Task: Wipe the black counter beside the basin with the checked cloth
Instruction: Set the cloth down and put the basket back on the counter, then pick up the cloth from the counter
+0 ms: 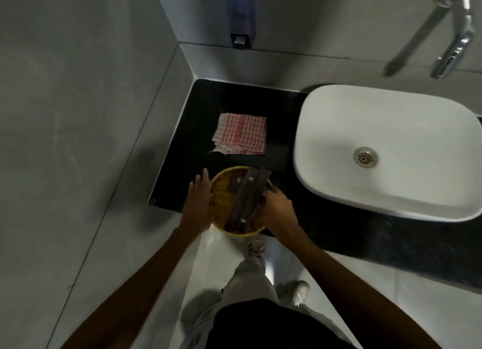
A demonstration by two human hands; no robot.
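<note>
Seen from above, a person stands at a glossy black stone counter (pixel 206 108) set into the corner of a grey-tiled room. Both bare hands hold a round yellow woven basket (pixel 223 200) at the counter's near edge, partly overhanging the pale floor. The left hand (pixel 199 201) lies flat against the basket's left side with its fingers (pixel 204 176) straight and spread, pressed to the rim rather than curled round it. The right hand (pixel 277 208) grips the basket's right rim, its fingers (pixel 267 193) bent over the edge and into the basket. Inside the basket lie several long dark brown flat packets (pixel 246 195), leaning from lower left to upper right, their tops sticking out past the far rim. Beyond the basket, apart from it and untouched, a folded red-and-white checked cloth (pixel 241 134) lies flat on the counter, about midway between the left wall and the basin. To the right sits a white rounded-rectangular ceramic basin (pixel 386 129) with a metal drain (pixel 365 157), and a chrome wall tap (pixel 455 35) hangs above it. A dark wall-mounted dispenser (pixel 240 17) is fixed on the back wall above the counter. At the bottom, the person's light trousers and white shoes (pixel 298 292) show.
</note>
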